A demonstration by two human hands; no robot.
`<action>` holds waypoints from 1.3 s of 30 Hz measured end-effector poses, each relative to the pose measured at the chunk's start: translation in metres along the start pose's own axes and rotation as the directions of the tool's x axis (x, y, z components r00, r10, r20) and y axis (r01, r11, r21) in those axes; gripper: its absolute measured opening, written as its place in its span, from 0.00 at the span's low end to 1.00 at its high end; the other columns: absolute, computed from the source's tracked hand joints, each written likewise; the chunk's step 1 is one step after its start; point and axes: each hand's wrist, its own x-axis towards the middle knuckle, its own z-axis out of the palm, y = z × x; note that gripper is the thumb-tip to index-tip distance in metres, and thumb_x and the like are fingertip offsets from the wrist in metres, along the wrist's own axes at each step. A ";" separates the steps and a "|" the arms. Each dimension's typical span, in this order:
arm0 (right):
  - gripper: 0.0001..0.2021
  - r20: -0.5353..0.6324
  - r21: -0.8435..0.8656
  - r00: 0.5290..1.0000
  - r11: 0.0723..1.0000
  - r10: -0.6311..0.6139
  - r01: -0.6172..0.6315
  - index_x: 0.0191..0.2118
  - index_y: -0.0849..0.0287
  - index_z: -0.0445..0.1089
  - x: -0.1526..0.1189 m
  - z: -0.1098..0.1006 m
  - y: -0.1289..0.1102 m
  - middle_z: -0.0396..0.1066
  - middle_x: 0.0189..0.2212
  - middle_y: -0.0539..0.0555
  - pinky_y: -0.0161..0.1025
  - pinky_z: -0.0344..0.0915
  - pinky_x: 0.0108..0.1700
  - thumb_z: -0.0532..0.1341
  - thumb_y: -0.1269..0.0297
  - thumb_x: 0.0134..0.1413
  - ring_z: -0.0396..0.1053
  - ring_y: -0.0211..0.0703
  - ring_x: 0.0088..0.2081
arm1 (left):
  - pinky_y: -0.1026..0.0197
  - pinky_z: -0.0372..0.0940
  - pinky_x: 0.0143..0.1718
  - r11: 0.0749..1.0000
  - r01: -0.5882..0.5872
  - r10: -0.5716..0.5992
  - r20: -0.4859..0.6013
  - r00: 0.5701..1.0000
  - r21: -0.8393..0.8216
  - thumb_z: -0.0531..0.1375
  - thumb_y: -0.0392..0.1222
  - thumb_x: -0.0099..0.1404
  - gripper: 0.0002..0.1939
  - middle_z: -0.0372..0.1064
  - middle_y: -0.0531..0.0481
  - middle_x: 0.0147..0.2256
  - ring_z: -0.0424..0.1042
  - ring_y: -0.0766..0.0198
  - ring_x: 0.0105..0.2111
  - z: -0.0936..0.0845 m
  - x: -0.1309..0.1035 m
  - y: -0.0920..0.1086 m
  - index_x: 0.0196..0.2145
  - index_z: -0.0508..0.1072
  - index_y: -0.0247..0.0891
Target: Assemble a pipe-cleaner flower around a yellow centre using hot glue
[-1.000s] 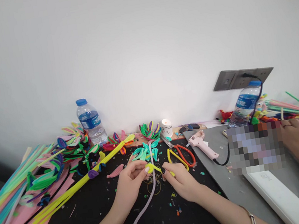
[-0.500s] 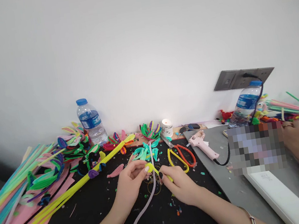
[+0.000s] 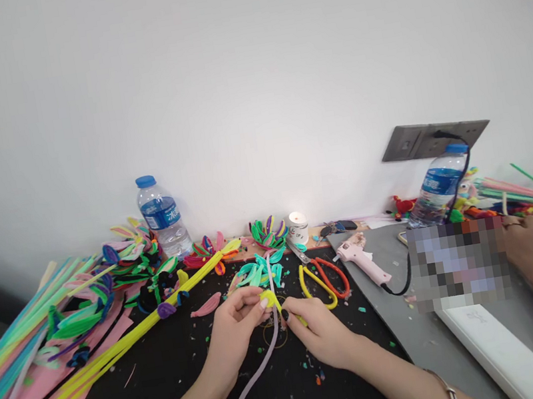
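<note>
Mat (image 3: 193,373): L hand (image 3: 233,323), R hand (image 3: 319,326) hold yel strip (image 3: 271,298); lbl (image 3: 161,213) blue.

Yellow/red scissors (image 3: 318,283) | pale pink glue gun (image 3: 363,261) | mat (image 3: 184,381) black

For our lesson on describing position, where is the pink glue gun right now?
In the head view, the pink glue gun lies right of centre on the grey mat, just right of the scissors with red and yellow handles.

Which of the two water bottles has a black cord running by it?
The right-hand bottle, beside the grey wall socket; the left-hand bottle has only colourful fuzzy pieces around its base.
</note>
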 end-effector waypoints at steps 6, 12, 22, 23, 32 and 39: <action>0.10 0.025 -0.024 1.000 1.000 -0.006 0.007 0.28 0.58 0.58 0.000 0.002 0.000 0.60 0.23 0.47 0.33 0.53 0.29 0.47 0.73 0.59 0.59 0.36 0.25 | 0.60 0.70 0.35 1.000 0.009 -0.009 -0.011 1.000 -0.020 0.67 0.42 0.49 0.13 0.72 0.51 0.29 0.74 0.63 0.30 0.000 0.000 -0.003 0.33 0.74 0.36; 0.10 0.048 -0.024 0.999 0.999 -0.019 0.020 0.30 0.58 0.60 0.000 0.002 -0.001 0.62 0.25 0.49 0.33 0.55 0.30 0.47 0.74 0.59 0.60 0.37 0.26 | 0.62 0.70 0.35 0.998 0.021 -0.021 -0.002 1.000 -0.054 0.66 0.42 0.51 0.13 0.73 0.52 0.28 0.73 0.65 0.29 0.000 -0.001 -0.007 0.34 0.72 0.36; 0.09 0.030 -0.051 0.997 0.996 -0.070 0.071 0.33 0.58 0.60 -0.001 0.007 0.000 0.64 0.26 0.51 0.34 0.57 0.30 0.46 0.73 0.60 0.62 0.39 0.27 | 0.60 0.70 0.36 0.998 0.035 -0.035 -0.009 0.999 -0.054 0.66 0.44 0.50 0.15 0.74 0.52 0.28 0.74 0.63 0.29 0.002 -0.003 -0.006 0.34 0.71 0.36; 0.09 0.032 -0.057 0.997 0.996 -0.069 0.071 0.33 0.58 0.60 -0.001 0.007 0.000 0.65 0.26 0.51 0.34 0.57 0.30 0.46 0.73 0.60 0.62 0.39 0.27 | 0.61 0.70 0.36 0.998 0.035 -0.035 -0.007 0.999 -0.058 0.66 0.44 0.50 0.15 0.74 0.52 0.28 0.74 0.64 0.29 0.002 -0.004 -0.006 0.34 0.71 0.36; 0.09 0.017 -0.119 0.998 0.991 -0.066 0.068 0.30 0.57 0.57 -0.001 0.007 0.001 0.62 0.25 0.49 0.33 0.55 0.28 0.46 0.72 0.60 0.61 0.38 0.26 | 0.63 0.67 0.34 0.997 0.033 -0.032 0.025 0.999 -0.068 0.66 0.42 0.51 0.15 0.75 0.53 0.26 0.73 0.65 0.28 0.002 -0.004 -0.007 0.35 0.69 0.36; 0.09 -0.020 -0.107 0.997 0.992 -0.070 0.068 0.29 0.57 0.55 -0.001 0.006 0.001 0.60 0.24 0.48 0.33 0.53 0.27 0.46 0.73 0.59 0.58 0.37 0.25 | 0.63 0.67 0.35 0.993 0.071 -0.066 0.057 0.996 -0.089 0.66 0.42 0.51 0.16 0.75 0.54 0.25 0.73 0.65 0.28 0.004 -0.004 -0.006 0.36 0.69 0.36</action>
